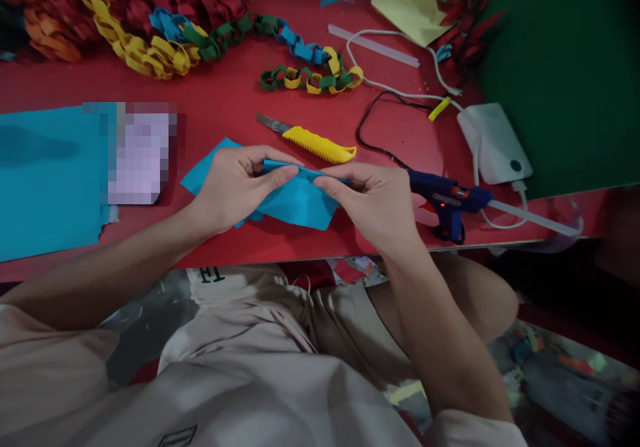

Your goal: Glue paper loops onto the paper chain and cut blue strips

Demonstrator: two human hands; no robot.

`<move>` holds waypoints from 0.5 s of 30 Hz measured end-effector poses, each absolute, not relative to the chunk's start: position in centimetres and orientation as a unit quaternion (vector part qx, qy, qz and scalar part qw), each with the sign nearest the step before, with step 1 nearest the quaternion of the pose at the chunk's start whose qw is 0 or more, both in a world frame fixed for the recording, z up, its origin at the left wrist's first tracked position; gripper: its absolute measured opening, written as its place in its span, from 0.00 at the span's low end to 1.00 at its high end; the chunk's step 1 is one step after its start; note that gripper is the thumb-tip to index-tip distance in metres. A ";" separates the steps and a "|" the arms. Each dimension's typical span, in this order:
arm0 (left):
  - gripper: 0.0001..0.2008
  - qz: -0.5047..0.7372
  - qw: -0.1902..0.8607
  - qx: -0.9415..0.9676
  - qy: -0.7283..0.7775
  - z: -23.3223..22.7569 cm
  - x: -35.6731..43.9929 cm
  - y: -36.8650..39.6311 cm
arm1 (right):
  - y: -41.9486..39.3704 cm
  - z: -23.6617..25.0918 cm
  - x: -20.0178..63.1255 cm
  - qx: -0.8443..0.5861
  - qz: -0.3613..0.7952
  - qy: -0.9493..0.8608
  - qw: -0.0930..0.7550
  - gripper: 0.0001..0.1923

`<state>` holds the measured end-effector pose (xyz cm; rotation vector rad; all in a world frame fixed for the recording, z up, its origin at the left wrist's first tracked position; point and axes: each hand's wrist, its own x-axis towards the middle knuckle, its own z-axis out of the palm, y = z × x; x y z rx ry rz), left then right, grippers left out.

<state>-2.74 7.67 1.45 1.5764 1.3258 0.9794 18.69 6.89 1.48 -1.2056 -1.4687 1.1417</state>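
Observation:
A piece of blue paper (303, 201) is pinched along its folded upper edge between both my hands, above the red table. My left hand (235, 183) grips the fold's left part with thumb and fingers. On the right part, my right hand (375, 197) does the same, its thumb close to the other thumb. Another blue sheet (210, 167) lies beneath my left hand. Just beyond the hands rests a yellow box cutter (320, 143) with its blade out. A dark blue glue gun (445, 200) with a glue stick in it lies right of my right hand.
Blue sheets (45, 187) lie at the left beside a pixelated object (140, 153). Paper chains (145, 57) cover the back left. A white power bank (495, 143) with cables, a loose glue stick (373, 45), yellow paper (405, 3) and a green board (570, 87) occupy the right.

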 end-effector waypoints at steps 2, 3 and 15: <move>0.23 0.392 0.426 0.625 0.523 1.5 -2.7 7.6 | 6.9 1.5 18.8 -0.484 0.459 -0.594 0.451 0.03; 0.23 0.393 0.427 0.626 0.521 1.6 -2.7 7.6 | 6.9 1.5 18.8 -0.484 0.458 -0.594 0.451 0.03; 0.23 0.370 0.392 0.671 0.509 1.9 -3.2 7.0 | 7.2 1.7 19.1 -0.478 0.442 -0.630 0.423 0.14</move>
